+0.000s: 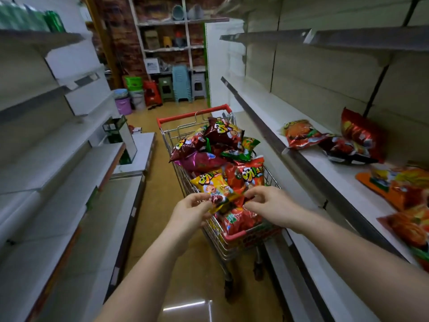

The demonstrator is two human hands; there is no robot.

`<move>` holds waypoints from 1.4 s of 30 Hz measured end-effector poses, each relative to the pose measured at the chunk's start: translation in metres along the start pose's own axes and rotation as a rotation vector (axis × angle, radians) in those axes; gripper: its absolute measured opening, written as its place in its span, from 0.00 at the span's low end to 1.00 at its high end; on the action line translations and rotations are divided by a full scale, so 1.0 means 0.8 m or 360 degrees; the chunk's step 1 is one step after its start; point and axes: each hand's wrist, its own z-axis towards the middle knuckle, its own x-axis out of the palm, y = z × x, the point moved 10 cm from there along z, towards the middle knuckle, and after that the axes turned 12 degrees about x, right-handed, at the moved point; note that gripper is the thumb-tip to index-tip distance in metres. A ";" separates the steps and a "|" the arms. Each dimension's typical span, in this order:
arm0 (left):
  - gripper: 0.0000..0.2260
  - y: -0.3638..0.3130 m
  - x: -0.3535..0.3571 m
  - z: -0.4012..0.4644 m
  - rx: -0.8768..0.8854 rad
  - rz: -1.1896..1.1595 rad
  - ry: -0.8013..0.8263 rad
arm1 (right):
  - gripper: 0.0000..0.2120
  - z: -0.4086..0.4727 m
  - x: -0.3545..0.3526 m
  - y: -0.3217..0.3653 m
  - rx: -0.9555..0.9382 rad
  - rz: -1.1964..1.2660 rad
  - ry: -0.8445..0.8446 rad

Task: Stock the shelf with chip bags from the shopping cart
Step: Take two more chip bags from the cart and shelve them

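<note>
A wire shopping cart with red trim stands in the aisle, heaped with chip bags in yellow, red, dark red, green and purple. Over its near end my left hand pinches the lower left corner of a yellow chip bag. My right hand pinches the bottom of the red chip bag beside it. The white shelf on the right holds several chip bags: a yellow-red bag, a red bag leaning on the back panel, and orange bags nearer me.
White shelving with bare boards lines both sides of the narrow aisle. A low white platform with a green-and-white box stands left of the cart. Plastic stools and buckets are stacked at the far end by a brick wall.
</note>
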 end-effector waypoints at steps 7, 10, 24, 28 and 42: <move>0.09 0.016 0.005 0.127 -0.0048 0.0112 0.0070 | 0.19 0.149 -0.006 -0.004 0.0087 0.0209 0.0049; 0.10 0.012 0.012 0.204 -0.0012 0.0203 0.0098 | 0.19 0.232 -0.022 0.003 0.0070 0.0229 0.0016; 0.27 0.064 0.092 0.497 -0.0437 -0.0071 0.0158 | 0.21 0.574 -0.119 0.057 0.0067 0.0020 -0.0160; 0.27 0.092 0.105 0.539 -0.0633 -0.0214 0.0056 | 0.24 0.620 -0.112 0.069 0.0027 -0.0065 -0.0187; 0.37 0.089 0.137 0.581 -0.0544 -0.0380 0.0048 | 0.22 0.646 -0.099 0.051 -0.0009 0.0025 -0.0110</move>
